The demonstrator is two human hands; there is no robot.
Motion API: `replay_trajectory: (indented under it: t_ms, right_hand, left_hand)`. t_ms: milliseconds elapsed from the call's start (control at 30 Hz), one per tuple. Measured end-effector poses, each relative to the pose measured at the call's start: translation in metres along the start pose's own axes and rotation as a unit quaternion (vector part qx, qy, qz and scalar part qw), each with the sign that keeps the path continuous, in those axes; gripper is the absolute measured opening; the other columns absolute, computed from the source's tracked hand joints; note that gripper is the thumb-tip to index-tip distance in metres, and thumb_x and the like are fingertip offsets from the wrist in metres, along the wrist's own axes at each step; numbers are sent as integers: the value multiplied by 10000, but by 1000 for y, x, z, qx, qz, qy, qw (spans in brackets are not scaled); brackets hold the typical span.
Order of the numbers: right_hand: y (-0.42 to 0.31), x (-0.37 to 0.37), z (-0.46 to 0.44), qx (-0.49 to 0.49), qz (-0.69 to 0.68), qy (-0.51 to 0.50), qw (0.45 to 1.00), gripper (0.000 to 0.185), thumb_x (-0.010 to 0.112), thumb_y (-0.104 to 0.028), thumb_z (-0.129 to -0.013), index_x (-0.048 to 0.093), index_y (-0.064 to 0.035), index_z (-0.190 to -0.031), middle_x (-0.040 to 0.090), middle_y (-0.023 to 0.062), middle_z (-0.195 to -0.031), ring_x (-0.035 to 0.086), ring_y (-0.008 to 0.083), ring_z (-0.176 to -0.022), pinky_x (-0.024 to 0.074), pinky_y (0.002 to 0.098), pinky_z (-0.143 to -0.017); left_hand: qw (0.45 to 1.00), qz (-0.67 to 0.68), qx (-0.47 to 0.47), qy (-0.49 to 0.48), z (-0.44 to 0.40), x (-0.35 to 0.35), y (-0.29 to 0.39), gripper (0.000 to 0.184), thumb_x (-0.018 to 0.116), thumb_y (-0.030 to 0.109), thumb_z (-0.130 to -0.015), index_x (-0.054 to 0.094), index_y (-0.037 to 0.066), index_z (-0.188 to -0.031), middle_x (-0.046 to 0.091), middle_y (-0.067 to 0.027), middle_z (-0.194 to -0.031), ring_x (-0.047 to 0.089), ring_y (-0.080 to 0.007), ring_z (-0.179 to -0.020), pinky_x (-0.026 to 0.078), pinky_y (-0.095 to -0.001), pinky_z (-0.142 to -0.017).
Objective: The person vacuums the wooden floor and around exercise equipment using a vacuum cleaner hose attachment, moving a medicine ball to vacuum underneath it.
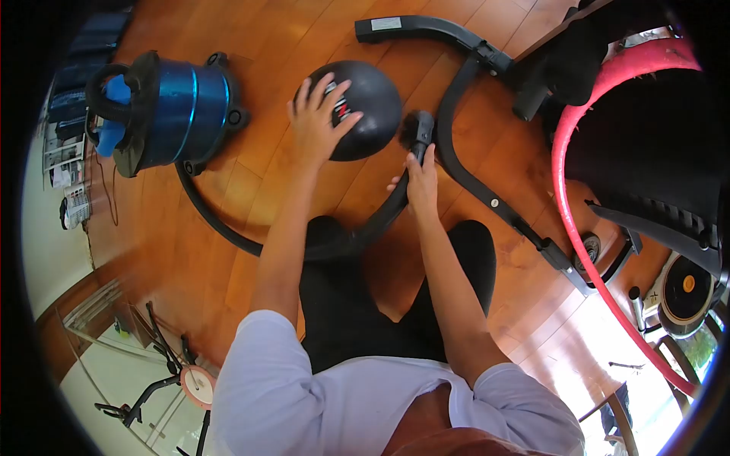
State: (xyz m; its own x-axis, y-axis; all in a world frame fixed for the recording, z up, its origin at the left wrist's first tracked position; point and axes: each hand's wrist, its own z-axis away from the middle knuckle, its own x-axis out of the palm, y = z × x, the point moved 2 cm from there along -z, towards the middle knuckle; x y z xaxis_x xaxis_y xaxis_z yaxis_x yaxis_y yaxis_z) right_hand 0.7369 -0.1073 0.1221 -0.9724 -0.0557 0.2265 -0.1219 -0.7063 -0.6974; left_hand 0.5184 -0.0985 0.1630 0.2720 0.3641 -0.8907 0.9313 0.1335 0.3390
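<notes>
Head view | brush (417,135): dark, bristled, on black hose (217,230), just beside ball (378,108) | ball: round, glossy black, white-and-red print, on floor (266,114) | right hand (423,181): closed around brush's neck | left hand (315,121): spread wide on ball | vacuum (182,106): blue, left of ball

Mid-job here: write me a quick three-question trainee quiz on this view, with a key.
1. Fill in: the left hand is spread on a smooth black ____.
2. True or false: the blue and black canister vacuum stands on the brown wooden floor.
3. The right hand holds: (a) a pink hoop; (b) a black brush nozzle; (c) a yellow sponge.

Key: 1. ball; 2. true; 3. b.
</notes>
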Motion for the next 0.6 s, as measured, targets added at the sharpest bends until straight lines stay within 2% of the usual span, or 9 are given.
replay_trajectory:
  t_ms: [133, 233, 267, 300, 367, 433, 500, 567, 600]
  right_hand:
    - [-10, 3, -30, 22, 107, 31, 994, 716, 495, -177, -965, 85, -80, -1544, 510, 106, -970, 570, 189, -590, 529, 327, -456]
    - [-21, 11, -42, 23, 232, 45, 971, 712, 503, -216, -934, 147, -27, -1521, 588, 211, -1027, 645, 303, -693, 557, 428, -574]
    - [-15, 11, -61, -55, 308, 79, 947, 715, 507, -238, -921, 164, -21, -1511, 604, 265, -1045, 656, 360, -781, 545, 459, -672]
    - [-12, 14, -88, -133, 380, 109, 909, 720, 511, -260, -908, 182, -16, -1500, 620, 319, -1063, 666, 417, -870, 533, 491, -770]
    - [-46, 30, -124, -98, 420, 128, 893, 713, 476, -261, -924, 153, -3, -1505, 597, 336, -1142, 632, 420, -1016, 492, 490, -912]
    - [-73, 41, -158, -82, 445, 180, 873, 703, 475, -298, -927, 181, -24, -1504, 597, 308, -1180, 617, 412, -1074, 494, 476, -921]
    - [-89, 39, -181, -46, 415, 173, 892, 701, 477, -311, -932, 181, -49, -1511, 592, 280, -1215, 596, 411, -1122, 483, 470, -948]
    - [-91, 32, -181, -70, 430, 142, 889, 672, 458, -272, -947, 176, -44, -1512, 642, 275, -1080, 671, 374, -917, 528, 457, -833]
    - [-97, 30, -161, -66, 436, 110, 891, 669, 455, -265, -950, 172, -43, -1514, 652, 272, -1038, 683, 363, -846, 540, 451, -789]
  left_hand:
    - [988, 138, -33, 60, 63, -28, -44, 492, 656, 479, -837, 610, 160, -1209, 485, -57, -1418, 356, -346, -1361, 181, -638, -1059]
    - [971, 71, -227, -25, 48, -46, -50, 430, 616, 463, -884, 603, 129, -1155, 485, -83, -1416, 375, -346, -1360, 165, -640, -1071]
    - [959, 29, -277, -55, 35, -55, -44, 412, 597, 463, -904, 598, 121, -1134, 488, -91, -1414, 382, -346, -1360, 168, -646, -1074]
    - [968, 6, -251, -19, 28, -38, -37, 432, 592, 470, -905, 592, 121, -1159, 492, -92, -1411, 378, -346, -1364, 177, -655, -1070]
    - [979, -40, -193, 55, 14, -7, -28, 474, 583, 486, -906, 579, 120, -1207, 499, -94, -1406, 371, -346, -1370, 194, -673, -1063]
    - [981, -45, -181, 55, 11, -6, -26, 520, 585, 499, -899, 564, 120, -1255, 501, -99, -1406, 372, -354, -1366, 216, -667, -1064]
    - [983, -22, -173, 52, 14, -10, -35, 557, 591, 504, -893, 550, 120, -1295, 500, -100, -1409, 372, -362, -1365, 228, -654, -1070]
    - [983, 33, -170, 54, 24, -13, -60, 584, 601, 500, -887, 537, 121, -1327, 497, -98, -1415, 369, -370, -1365, 232, -634, -1079]
    - [982, 70, -165, 65, 28, -13, -74, 545, 599, 468, -896, 559, 104, -1301, 505, -120, -1407, 384, -374, -1351, 259, -558, -1102]
